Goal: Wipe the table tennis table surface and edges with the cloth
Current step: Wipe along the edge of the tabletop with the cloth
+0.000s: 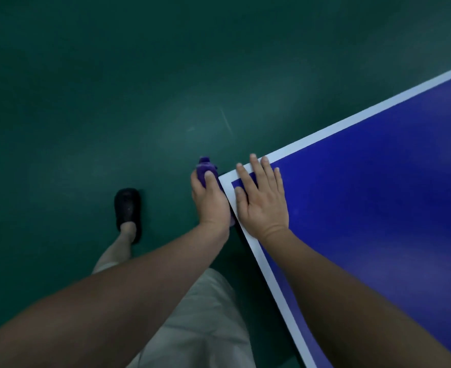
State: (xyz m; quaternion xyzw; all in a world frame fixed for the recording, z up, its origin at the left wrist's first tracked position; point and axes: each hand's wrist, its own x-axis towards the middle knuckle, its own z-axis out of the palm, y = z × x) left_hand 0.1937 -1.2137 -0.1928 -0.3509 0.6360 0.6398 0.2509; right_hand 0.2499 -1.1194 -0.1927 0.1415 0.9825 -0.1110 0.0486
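A dark green floor [113,88] fills most of the view, and the corner of a blue table [378,208] with a white border comes in from the right. A purple cloth [205,166] is held in the left hand [209,201], whose fingers are curled round it, and it is pressed against the side edge of the table just beside the corner. The right hand [263,200] is laid flat on the top, with straight fingers, and nothing is held in it. The edge seems to be the part under work now. For a good result, the cloth should be kept tight against the edge and drawn along it in one long pass, while the table is steadied from above. The corner should be wrapped by the cloth, so that no strip is missed.
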